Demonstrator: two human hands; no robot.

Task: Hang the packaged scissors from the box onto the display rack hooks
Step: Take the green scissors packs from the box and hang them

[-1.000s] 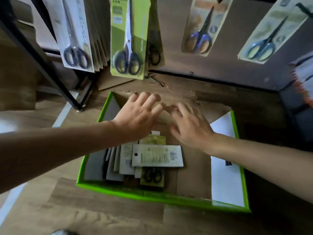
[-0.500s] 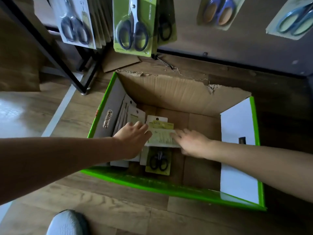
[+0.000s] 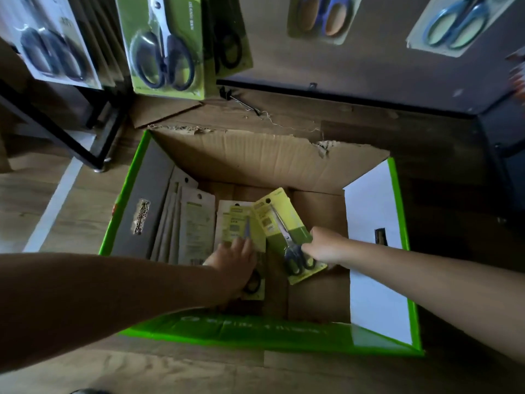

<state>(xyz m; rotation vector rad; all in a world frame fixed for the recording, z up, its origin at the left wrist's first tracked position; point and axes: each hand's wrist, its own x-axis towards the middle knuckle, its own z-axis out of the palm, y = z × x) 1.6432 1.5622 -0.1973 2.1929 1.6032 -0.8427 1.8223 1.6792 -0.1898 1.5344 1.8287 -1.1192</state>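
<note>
Down in box, right grip tight on scissors pack, left grip flat atop neighbouring packs.

Left forearm: showing bare up to the frame edge, appearing shadowed.
Right forearm: showing bare up to the frame edge, catching more light.
Left hand: showing bare.
Right hand: showing bare.

Box: bright green outside and rim, brown cardboard inside, white right flap, grey left flap.
Tilted pack in box: yellow-green card, darker green lower band, silver blades, black handles.
Card stack, left in box: pale cream.
Far green pack: green card, black handles.
Far-left white pack: white card, black handles.
Far-right pack: pale card, blue handles.
Floor: brown wood grain.
Rack frame: black.
</note>
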